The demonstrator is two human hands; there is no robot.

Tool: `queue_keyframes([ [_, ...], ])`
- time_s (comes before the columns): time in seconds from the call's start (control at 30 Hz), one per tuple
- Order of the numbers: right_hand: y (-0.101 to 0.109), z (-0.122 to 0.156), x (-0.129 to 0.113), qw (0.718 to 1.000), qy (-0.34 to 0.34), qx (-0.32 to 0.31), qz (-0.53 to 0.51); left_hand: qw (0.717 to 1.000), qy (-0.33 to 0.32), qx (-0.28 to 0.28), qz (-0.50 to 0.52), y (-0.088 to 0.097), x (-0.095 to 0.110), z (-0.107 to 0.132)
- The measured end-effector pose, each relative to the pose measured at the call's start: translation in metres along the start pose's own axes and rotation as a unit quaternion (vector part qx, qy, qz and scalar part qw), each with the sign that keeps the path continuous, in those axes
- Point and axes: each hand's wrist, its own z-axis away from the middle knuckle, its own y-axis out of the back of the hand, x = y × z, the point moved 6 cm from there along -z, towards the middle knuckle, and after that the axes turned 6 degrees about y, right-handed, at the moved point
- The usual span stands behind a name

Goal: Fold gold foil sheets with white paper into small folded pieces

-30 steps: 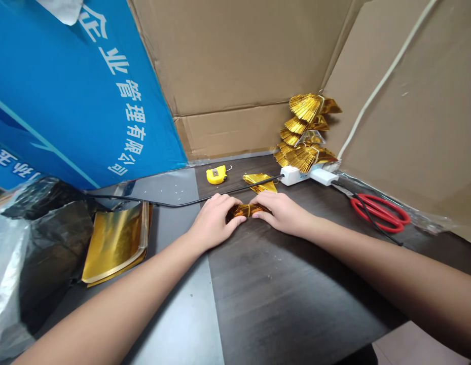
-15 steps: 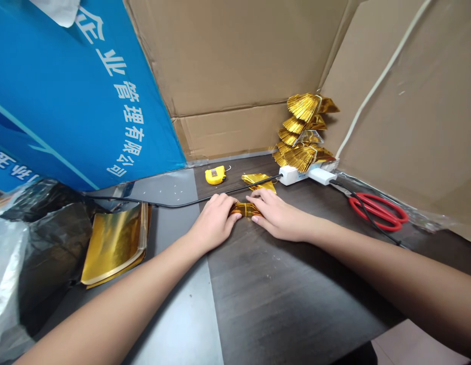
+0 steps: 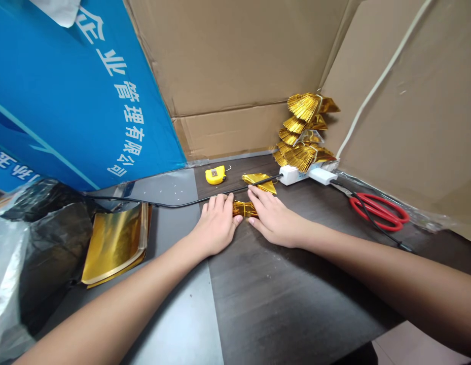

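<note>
Gold foil bundle (image 3: 244,209) lay on the dark wood-grain tabletop (image 3: 296,304), a short, crinkled strip gathered narrow at its middle, sitting between the two hands. Left hand (image 3: 216,224) rested palm down at the bundle's 9 o'clock, open and flat, its thumb tip just against the near end. Right hand (image 3: 275,222) lay palm down at 3 o'clock, open too, with its fingers angled in beside the far end. Neither hand had closed around the bundle, though I could not tell whether either was pressing on it. At 12 o'clock, a folded gold foil piece (image 3: 259,182) lay just beyond a black cable (image 3: 205,200), which ran into a white power strip (image 3: 290,175) at about 1 o'clock. A yellow tape measure (image 3: 215,175) sat at 11 o'clock. Further out at 1 o'clock, gold foil fans (image 3: 302,133) were heaped in a tall stack against the cardboard wall (image 3: 235,61). Red-handled scissors (image 3: 379,212) lay at 3 o'clock, well apart. At 9 o'clock, a stack of gold foil sheets (image 3: 115,246) lay beside a black plastic bag (image 3: 52,238), below a blue printed board (image 3: 79,91).
</note>
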Motion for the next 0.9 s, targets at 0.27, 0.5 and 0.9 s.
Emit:
queue_keyframes([
  [0.27,0.005,-0.001,-0.004,1.0,0.017,0.02,-0.002,1.0,0.009,-0.002,-0.013,0.004,0.003,0.001],
  [0.5,0.029,0.003,0.005,0.989,0.007,0.143,-0.032,1.0,0.019,-0.014,-0.01,0.008,0.001,0.001],
  [0.9,0.03,0.003,0.001,0.985,0.053,0.163,0.008,0.999,0.027,-0.025,-0.028,0.007,0.002,0.001],
])
